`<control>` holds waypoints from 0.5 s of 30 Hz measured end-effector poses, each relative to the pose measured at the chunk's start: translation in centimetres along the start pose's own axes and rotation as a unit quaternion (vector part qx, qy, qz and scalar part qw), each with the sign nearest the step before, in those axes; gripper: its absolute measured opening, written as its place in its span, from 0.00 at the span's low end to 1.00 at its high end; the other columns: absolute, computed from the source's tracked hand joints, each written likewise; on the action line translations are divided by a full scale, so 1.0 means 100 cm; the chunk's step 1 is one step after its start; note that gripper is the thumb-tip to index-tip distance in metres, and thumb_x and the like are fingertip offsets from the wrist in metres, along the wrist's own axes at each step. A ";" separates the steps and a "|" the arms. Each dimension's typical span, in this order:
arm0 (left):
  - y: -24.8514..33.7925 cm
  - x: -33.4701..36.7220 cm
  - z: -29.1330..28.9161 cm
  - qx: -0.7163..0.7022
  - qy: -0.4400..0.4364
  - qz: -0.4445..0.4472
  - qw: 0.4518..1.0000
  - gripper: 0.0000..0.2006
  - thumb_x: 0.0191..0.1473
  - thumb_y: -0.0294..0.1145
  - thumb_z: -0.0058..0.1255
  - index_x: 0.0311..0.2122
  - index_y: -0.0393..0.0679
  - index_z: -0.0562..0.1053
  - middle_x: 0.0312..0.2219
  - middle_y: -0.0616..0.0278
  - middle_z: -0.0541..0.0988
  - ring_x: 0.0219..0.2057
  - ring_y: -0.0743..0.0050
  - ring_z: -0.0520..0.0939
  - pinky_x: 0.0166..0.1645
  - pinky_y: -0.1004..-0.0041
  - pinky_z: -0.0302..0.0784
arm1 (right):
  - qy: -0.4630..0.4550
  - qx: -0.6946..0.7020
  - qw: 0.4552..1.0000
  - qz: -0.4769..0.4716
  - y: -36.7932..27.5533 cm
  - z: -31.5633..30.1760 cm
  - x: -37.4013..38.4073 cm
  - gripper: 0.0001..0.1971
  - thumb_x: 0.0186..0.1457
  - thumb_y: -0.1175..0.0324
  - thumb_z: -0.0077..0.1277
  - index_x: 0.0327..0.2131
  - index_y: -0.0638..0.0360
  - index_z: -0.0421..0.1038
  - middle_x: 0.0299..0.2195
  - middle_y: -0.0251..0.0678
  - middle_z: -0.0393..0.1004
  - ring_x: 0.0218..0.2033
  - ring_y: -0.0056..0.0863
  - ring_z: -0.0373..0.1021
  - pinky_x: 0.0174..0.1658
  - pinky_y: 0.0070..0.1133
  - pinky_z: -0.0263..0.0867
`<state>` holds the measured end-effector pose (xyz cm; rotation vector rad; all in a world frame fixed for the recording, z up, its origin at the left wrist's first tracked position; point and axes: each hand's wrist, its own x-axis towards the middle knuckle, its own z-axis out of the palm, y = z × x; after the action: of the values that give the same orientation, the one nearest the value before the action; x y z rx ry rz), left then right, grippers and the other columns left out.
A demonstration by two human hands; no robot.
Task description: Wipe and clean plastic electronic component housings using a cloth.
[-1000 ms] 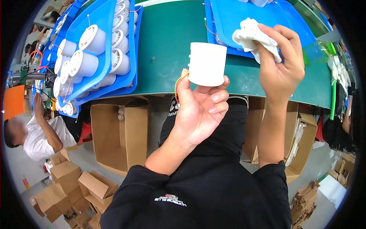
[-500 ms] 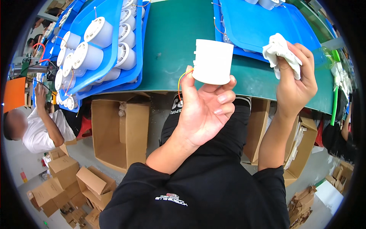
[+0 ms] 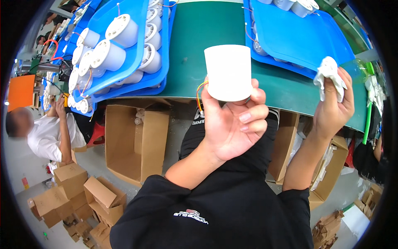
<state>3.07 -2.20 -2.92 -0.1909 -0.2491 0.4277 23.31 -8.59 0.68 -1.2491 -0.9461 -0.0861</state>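
Note:
My left hand [image 3: 234, 124] grips a white cylindrical housing [image 3: 229, 72] by its lower end, thumb on one side and fingers on the other. Its plain side wall faces me. Red and yellow wires [image 3: 200, 94] with a small connector dangle beside the thumb. Off to the right, my right hand [image 3: 335, 106] pinches a crumpled white cloth [image 3: 331, 78] between thumb and fingers, apart from the housing. Both hands are raised over the near edge of the green table [image 3: 188, 54].
Stacked blue trays [image 3: 139, 50] at left carry several similar white housings [image 3: 107, 55]. Another blue tray stack [image 3: 296, 37] stands at right. Open cardboard boxes [image 3: 154, 141] sit below the table edge on both sides. A person in a white shirt [image 3: 52, 137] works at far left.
The housing has turned in my left hand, so its notched edge no longer shows. My right hand with the cloth has moved lower and to the right. The whole view has shifted slightly.

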 end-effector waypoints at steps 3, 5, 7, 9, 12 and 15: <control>-0.002 0.002 -0.003 -0.002 -0.068 -0.024 0.997 0.31 0.53 0.59 0.46 0.52 0.43 0.69 0.38 0.71 0.72 0.26 0.86 0.68 0.28 0.84 0.61 | 0.010 0.015 1.000 0.012 0.000 -0.005 -0.001 0.10 0.50 0.81 0.55 0.38 0.71 0.72 0.42 0.39 0.71 0.40 0.24 0.69 0.44 0.19 0.67; -0.001 0.003 -0.003 -0.003 -0.099 -0.037 0.994 0.28 0.54 0.55 0.48 0.52 0.45 0.69 0.37 0.72 0.72 0.26 0.87 0.69 0.28 0.84 0.61 | 0.010 0.023 1.000 0.017 0.001 -0.006 -0.002 0.10 0.51 0.80 0.54 0.39 0.71 0.72 0.42 0.40 0.70 0.40 0.24 0.69 0.44 0.19 0.67; 0.000 0.002 -0.001 -0.002 -0.094 -0.035 0.995 0.27 0.55 0.54 0.47 0.52 0.45 0.69 0.37 0.72 0.72 0.26 0.87 0.69 0.28 0.84 0.61 | 0.007 0.025 1.000 0.017 0.001 -0.006 -0.001 0.10 0.52 0.80 0.54 0.39 0.71 0.72 0.42 0.40 0.70 0.40 0.24 0.69 0.44 0.19 0.67; -0.001 0.000 0.000 -0.003 -0.089 -0.034 0.995 0.26 0.56 0.53 0.46 0.51 0.44 0.69 0.36 0.72 0.72 0.26 0.87 0.69 0.28 0.84 0.61 | 0.004 0.026 0.999 0.017 0.002 -0.006 -0.001 0.09 0.52 0.80 0.54 0.39 0.71 0.72 0.42 0.40 0.70 0.40 0.24 0.69 0.44 0.19 0.66; -0.001 -0.001 0.001 -0.009 -0.087 -0.029 0.996 0.23 0.58 0.50 0.44 0.51 0.44 0.69 0.36 0.71 0.72 0.25 0.87 0.69 0.28 0.84 0.62 | 0.013 0.038 0.999 0.021 0.002 -0.005 -0.002 0.10 0.52 0.80 0.54 0.39 0.71 0.72 0.42 0.40 0.70 0.40 0.24 0.69 0.43 0.19 0.66; -0.001 -0.001 0.001 -0.016 -0.089 -0.036 0.995 0.22 0.59 0.48 0.42 0.51 0.43 0.69 0.35 0.71 0.72 0.25 0.87 0.69 0.27 0.83 0.62 | 0.004 0.036 0.999 0.018 0.002 -0.006 -0.004 0.09 0.52 0.79 0.54 0.39 0.71 0.72 0.42 0.39 0.70 0.40 0.23 0.69 0.43 0.19 0.66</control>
<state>3.01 -2.26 -2.80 -0.1746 -0.4377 0.3689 23.54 -9.21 0.22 -1.1991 -0.9123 -0.0279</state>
